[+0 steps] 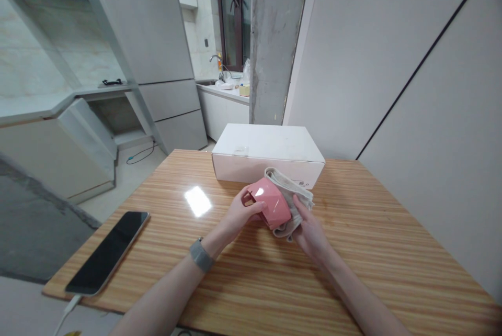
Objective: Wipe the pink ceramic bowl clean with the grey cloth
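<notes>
My left hand (pixel 240 214) grips a pink faceted cup (pixel 270 203) by its handle side, holding it tilted just above the wooden table (pixel 353 273). A beige cloth (pixel 289 189) is wrapped around the far and right side of the cup, and my right hand (pixel 309 228) holds it against the cup with its fingers closed on the fabric. A grey watch band sits on my left wrist. Both hands are near the table's middle, just in front of a white box (pixel 266 155).
A black phone (pixel 107 252) lies on the table's left edge with a white cable leading off it. Behind the table stand a concrete pillar (pixel 276 37), a grey fridge (pixel 157 48) and a counter with a sink tap (pixel 215 61). A white wall runs along the right.
</notes>
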Demonstrator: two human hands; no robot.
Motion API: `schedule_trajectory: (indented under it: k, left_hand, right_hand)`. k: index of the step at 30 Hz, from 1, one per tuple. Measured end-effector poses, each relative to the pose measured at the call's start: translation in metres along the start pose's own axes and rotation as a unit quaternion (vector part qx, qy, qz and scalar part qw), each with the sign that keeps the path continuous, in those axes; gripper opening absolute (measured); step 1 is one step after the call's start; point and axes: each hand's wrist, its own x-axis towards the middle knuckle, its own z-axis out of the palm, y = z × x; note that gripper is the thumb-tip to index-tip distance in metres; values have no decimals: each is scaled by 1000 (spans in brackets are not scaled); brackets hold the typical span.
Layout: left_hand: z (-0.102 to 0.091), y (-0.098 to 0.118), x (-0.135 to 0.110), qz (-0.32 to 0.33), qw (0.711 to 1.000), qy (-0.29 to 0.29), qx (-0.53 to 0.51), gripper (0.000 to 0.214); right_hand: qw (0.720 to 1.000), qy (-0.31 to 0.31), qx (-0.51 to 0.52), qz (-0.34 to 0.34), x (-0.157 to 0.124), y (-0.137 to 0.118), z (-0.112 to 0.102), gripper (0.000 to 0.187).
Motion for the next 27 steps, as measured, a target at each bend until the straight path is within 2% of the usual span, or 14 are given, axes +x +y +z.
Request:
schedule_trajectory:
  k: [3,7,12,17,21,27]
  left_hand:
    - [0,-2,2,39,998,27,38,71]
    - [4,-5,2,67,997,24,30,79]
    - [6,0,-1,-12,998,-3,-60,62]
    - [3,1,-3,-37,997,-1,-74,58]
    - [1,-4,-3,-82,990,-16,-116,45]
    - [1,-5,-3,-76,991,-38,-104,47]
  right_hand:
    - [1000,6,4,-10,1,-1,0,30]
    - [1000,15,6,-20,1,-4,0,29]
    - [999,16,20,-22,0,-4,-1,32]
    - [1000,-18,-3,-15,1,1,-4,39]
    - [1000,-15,-12,-20,4,1,-9,37]
    - [999,-30,-17,-20,2,0,-6,42]
